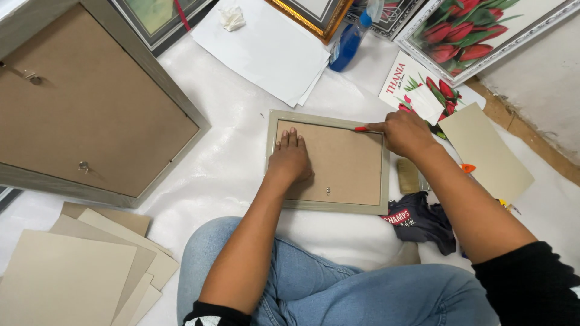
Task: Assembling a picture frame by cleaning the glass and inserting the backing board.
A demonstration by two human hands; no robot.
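A white plastic sheet (223,175) covers the floor. A small grey picture frame (327,162) lies face down on it at the middle, and a large grey frame (90,102) lies face down to the left. A stack of beige cardboard sheets (78,271) sits at the lower left, white paper sheets (266,48) at the top, a blue spray bottle (350,39) beside them, and a dark cloth (420,222) by the small frame's lower right corner.

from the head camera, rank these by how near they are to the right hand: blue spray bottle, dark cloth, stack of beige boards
1. Dark cloth: just below the right hand, beside the small frame.
2. Blue spray bottle: above the hand, near the top edge.
3. Stack of beige boards: far across, bottom left corner.
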